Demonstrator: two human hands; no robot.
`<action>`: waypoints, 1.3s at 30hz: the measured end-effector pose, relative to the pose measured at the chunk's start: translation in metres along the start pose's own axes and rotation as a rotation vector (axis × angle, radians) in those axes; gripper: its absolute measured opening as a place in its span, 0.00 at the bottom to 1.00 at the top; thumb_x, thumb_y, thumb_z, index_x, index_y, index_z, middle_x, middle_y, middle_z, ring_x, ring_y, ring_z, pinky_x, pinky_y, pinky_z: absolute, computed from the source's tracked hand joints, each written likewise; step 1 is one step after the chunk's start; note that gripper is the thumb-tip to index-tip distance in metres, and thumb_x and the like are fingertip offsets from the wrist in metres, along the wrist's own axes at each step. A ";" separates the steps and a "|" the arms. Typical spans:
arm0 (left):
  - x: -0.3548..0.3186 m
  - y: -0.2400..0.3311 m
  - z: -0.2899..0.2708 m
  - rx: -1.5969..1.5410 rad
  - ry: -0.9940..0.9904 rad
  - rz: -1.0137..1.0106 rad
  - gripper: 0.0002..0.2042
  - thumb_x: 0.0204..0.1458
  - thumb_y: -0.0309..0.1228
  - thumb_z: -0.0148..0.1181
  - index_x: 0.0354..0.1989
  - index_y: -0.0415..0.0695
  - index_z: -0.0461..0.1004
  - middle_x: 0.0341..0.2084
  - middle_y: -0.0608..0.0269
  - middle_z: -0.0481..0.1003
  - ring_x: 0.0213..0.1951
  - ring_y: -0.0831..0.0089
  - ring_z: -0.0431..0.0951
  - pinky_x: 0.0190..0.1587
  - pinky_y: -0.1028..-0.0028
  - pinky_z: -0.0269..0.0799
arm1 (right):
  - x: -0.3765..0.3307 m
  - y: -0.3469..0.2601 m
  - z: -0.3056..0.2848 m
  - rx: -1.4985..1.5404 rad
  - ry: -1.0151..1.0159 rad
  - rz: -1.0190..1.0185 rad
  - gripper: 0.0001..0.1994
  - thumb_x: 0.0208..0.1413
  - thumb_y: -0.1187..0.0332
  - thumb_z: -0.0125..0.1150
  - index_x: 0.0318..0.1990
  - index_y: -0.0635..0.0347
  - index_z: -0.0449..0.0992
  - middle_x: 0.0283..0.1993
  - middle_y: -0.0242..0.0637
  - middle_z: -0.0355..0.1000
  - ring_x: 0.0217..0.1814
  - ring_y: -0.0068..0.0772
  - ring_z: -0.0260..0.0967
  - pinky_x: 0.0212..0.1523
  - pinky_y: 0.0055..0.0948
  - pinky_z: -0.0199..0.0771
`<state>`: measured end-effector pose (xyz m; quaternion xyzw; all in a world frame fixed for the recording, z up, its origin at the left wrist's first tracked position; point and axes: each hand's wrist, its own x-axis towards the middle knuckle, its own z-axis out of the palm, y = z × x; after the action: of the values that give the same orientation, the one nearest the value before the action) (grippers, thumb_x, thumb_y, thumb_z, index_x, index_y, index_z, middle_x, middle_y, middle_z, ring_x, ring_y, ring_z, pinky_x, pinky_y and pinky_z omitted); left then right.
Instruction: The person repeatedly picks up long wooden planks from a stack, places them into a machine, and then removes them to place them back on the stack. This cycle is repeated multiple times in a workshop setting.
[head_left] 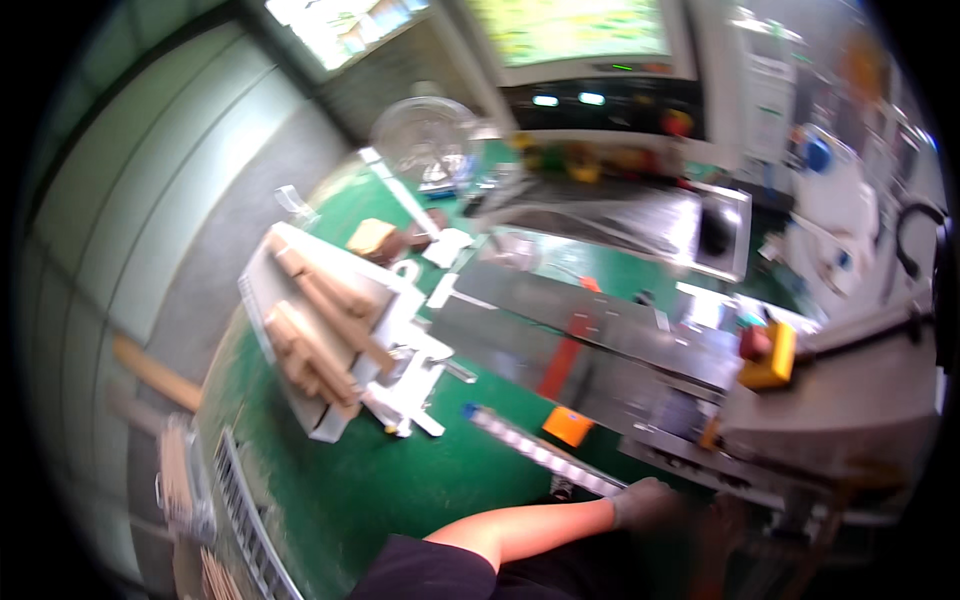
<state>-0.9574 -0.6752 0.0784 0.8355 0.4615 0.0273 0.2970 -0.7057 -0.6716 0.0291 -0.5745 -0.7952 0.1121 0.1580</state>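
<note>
My left hand (648,503), in a greyish glove, reaches in from the lower edge beside the front of a metal work machine (510,345). Its fingers are smeared by motion. A long narrow strip with pale segments and a blue tip (540,452) runs up to this hand; whether the hand grips it, I cannot make out. To the right, my right hand (725,518) is a dark blur in shadow near the machine's front rail, its fingers unreadable. An orange square piece (568,426) sits next to the strip, at the machine's edge.
A white tray (325,425) with several brown paper-like rolls (330,305) stands on the green table (400,490) at left. White pieces (410,385) lie beside it. A yellow box with a red button (768,355) is at right; a clear round container (425,140) is behind.
</note>
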 end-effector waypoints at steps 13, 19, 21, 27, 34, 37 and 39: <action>-0.509 -0.250 0.019 -0.403 1.765 -1.411 0.13 0.67 0.37 0.54 0.37 0.39 0.75 0.34 0.60 0.76 0.37 0.69 0.74 0.44 0.63 0.73 | 0.075 -0.301 0.079 -0.017 -0.090 -0.710 0.10 0.61 0.59 0.65 0.34 0.52 0.75 0.31 0.36 0.70 0.32 0.42 0.70 0.30 0.45 0.69; -0.757 -0.359 0.108 -0.457 2.457 -1.353 0.14 0.68 0.38 0.55 0.32 0.43 0.70 0.29 0.69 0.69 0.34 0.76 0.68 0.42 0.70 0.67 | 0.091 -0.382 0.125 0.093 -0.241 -0.673 0.12 0.58 0.63 0.67 0.25 0.53 0.75 0.24 0.38 0.68 0.26 0.43 0.67 0.27 0.46 0.66; -0.790 -0.388 0.109 -0.612 2.339 -1.397 0.14 0.69 0.40 0.55 0.32 0.45 0.70 0.28 0.70 0.68 0.34 0.75 0.68 0.40 0.71 0.66 | 0.094 -0.388 0.136 0.044 -0.249 -0.674 0.11 0.58 0.64 0.67 0.25 0.53 0.75 0.23 0.38 0.68 0.26 0.42 0.67 0.27 0.46 0.66; -0.807 -0.438 0.083 -1.006 2.196 -1.300 0.25 0.65 0.43 0.60 0.62 0.36 0.70 0.59 0.54 0.73 0.60 0.63 0.72 0.61 0.57 0.68 | 0.099 -0.343 0.166 0.326 -0.441 -0.466 0.11 0.68 0.60 0.61 0.33 0.53 0.76 0.30 0.32 0.71 0.31 0.32 0.70 0.31 0.34 0.71; -0.779 -0.480 0.084 -1.163 2.383 -1.035 0.32 0.62 0.34 0.65 0.68 0.26 0.63 0.63 0.43 0.71 0.64 0.58 0.71 0.68 0.62 0.63 | 0.094 -0.293 0.205 1.002 -0.655 0.046 0.17 0.75 0.54 0.52 0.38 0.53 0.78 0.35 0.29 0.72 0.35 0.25 0.70 0.40 0.30 0.77; -0.747 -0.497 0.048 -0.983 2.317 -1.255 0.26 0.62 0.32 0.65 0.63 0.26 0.68 0.56 0.48 0.76 0.57 0.59 0.75 0.63 0.62 0.69 | 0.083 -0.306 0.192 0.935 -0.603 0.220 0.17 0.75 0.53 0.52 0.39 0.53 0.78 0.35 0.29 0.71 0.36 0.25 0.70 0.42 0.29 0.77; -0.756 -0.497 0.064 -0.933 2.401 -1.321 0.25 0.62 0.33 0.65 0.61 0.27 0.70 0.56 0.47 0.76 0.57 0.59 0.75 0.63 0.63 0.69 | 0.096 -0.297 0.199 0.879 -0.645 0.048 0.16 0.75 0.53 0.53 0.38 0.53 0.77 0.34 0.27 0.71 0.35 0.25 0.70 0.41 0.29 0.77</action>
<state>-1.7449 -1.1029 -0.0612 -0.2236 0.6709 0.7041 -0.0638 -1.0701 -0.6732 -0.0367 -0.4088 -0.6684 0.6080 0.1285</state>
